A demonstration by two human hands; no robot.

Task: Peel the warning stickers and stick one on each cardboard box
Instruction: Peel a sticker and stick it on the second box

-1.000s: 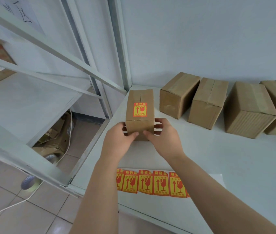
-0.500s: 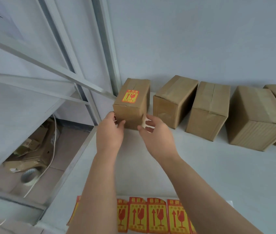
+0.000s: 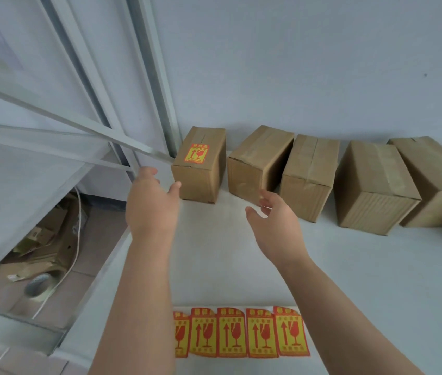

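A row of brown cardboard boxes lines the back wall on a white table (image 3: 349, 266). The leftmost box (image 3: 200, 169) carries a red and yellow warning sticker (image 3: 197, 152) on its top. Right of it stand a plain second box (image 3: 257, 161), a third box (image 3: 309, 174) and more. My left hand (image 3: 152, 201) hovers just left of the stickered box, fingers relaxed, holding nothing. My right hand (image 3: 276, 215) hangs open in front of the second box. A strip of several warning stickers (image 3: 238, 332) lies on its backing sheet at the near edge, between my forearms.
A metal shelf frame (image 3: 79, 131) slants across the left. Below it on the floor lie cardboard scraps (image 3: 44, 247), a tape roll (image 3: 37, 286) and a white cable. The table's left edge runs close to my left arm.
Both hands have let go of the stickered box, which now stands at the left end of the row by the wall. The hands have drawn back and apart.
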